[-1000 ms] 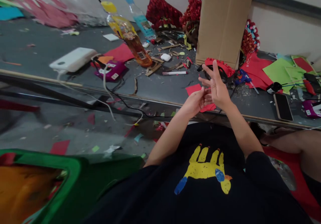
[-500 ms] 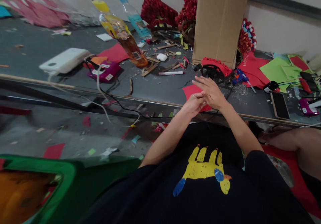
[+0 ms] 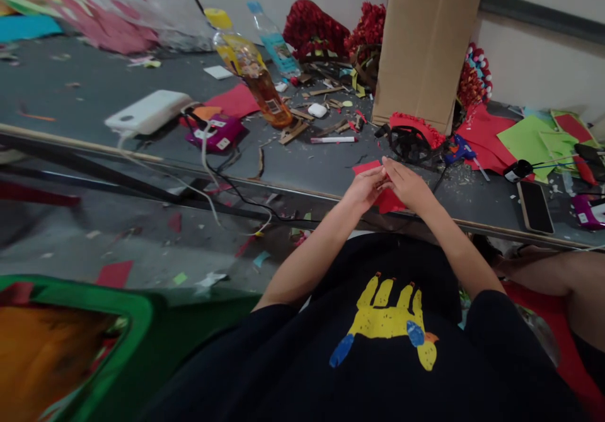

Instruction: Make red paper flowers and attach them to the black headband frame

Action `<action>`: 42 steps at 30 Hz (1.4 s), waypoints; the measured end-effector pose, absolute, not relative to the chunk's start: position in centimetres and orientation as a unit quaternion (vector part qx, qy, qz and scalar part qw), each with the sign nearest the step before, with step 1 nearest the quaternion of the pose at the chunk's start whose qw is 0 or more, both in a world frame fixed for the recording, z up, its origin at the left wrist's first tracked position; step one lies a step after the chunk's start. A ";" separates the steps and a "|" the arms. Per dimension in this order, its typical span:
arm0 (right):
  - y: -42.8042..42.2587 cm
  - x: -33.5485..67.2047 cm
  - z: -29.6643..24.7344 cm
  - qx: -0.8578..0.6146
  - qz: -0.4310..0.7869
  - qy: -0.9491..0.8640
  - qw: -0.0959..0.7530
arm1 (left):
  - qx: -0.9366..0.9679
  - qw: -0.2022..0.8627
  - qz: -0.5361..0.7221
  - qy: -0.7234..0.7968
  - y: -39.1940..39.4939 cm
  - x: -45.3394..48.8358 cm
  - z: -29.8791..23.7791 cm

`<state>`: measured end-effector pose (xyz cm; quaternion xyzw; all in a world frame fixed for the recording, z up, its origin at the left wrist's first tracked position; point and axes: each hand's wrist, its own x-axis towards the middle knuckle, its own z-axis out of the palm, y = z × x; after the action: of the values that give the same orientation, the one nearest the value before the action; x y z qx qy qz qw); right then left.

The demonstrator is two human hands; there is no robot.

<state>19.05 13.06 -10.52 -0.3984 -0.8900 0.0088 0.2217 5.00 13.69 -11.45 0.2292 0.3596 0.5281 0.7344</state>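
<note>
My left hand [image 3: 362, 192] and my right hand [image 3: 410, 187] meet fingertip to fingertip at the near edge of the grey table [image 3: 307, 160]. Both have their fingers drawn together in a pinch, and what is between them is hidden. They hover over a small red paper piece [image 3: 390, 202] that lies at the table edge. Just beyond the hands are a black ring with red fringe [image 3: 412, 137] and a blue glue gun [image 3: 456, 150].
A tall cardboard piece [image 3: 425, 44] stands behind the hands. An orange drink bottle [image 3: 250, 69], a white power bank [image 3: 149, 112] with cables, a marker [image 3: 333, 139], paper scraps and a phone [image 3: 535, 206] litter the table. A green bin [image 3: 137, 327] is lower left; another person's leg [image 3: 562, 277] is at the right.
My right hand was raised with fingers spread; it has lowered and drawn its fingers together. My left hand stayed against it, both sinking toward the red paper.
</note>
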 end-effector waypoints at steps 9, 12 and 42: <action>13.8 20.5 -9.8 -0.425 -0.062 -0.894 0.125 | 0.364 0.687 0.505 0.373 13.9 4.8 -11.9; 13.8 20.6 -10.1 -0.459 -0.052 -0.870 0.171 | 0.386 0.699 0.477 0.368 13.8 5.1 -11.7; 9.9 21.6 -6.7 -0.252 0.282 -0.864 0.334 | 0.463 0.731 0.441 0.238 10.0 4.7 -9.8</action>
<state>21.55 9.92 -6.68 -0.2517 -0.8637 0.2816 0.3337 4.68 10.01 -9.82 0.4631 0.2379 0.4406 0.7314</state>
